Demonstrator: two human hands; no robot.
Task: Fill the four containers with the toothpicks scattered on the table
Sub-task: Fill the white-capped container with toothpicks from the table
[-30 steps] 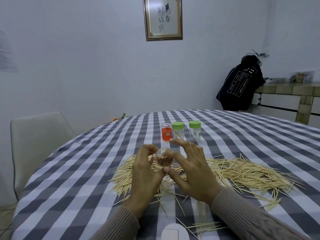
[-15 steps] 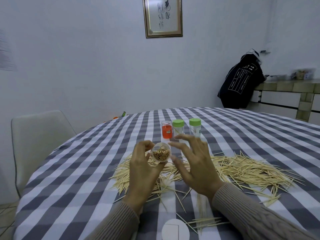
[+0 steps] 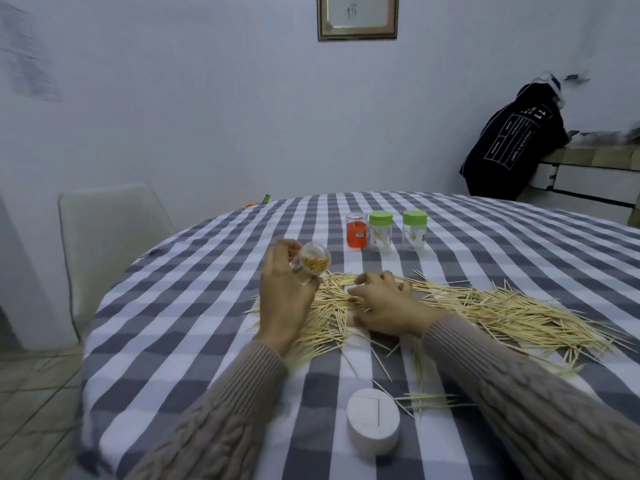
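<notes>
My left hand (image 3: 282,292) holds a small clear container (image 3: 311,263) above the table, its open mouth tipped toward me and packed with toothpicks. My right hand (image 3: 382,303) lies palm down on the wide heap of toothpicks (image 3: 485,306), fingers curled into the sticks. Three more containers stand in a row behind the heap: a clear one with an orange label (image 3: 357,230) and no lid, and two with green lids (image 3: 380,231) (image 3: 414,230).
A white round lid (image 3: 373,426) lies near the table's front edge. The round table has a grey-and-white checked cloth (image 3: 194,306). A white chair (image 3: 104,244) stands at the left. A dark jacket (image 3: 512,143) hangs by a counter at the back right.
My right hand has dropped from beside the held container down onto the toothpick heap. My left hand has carried the container slightly left and up.
</notes>
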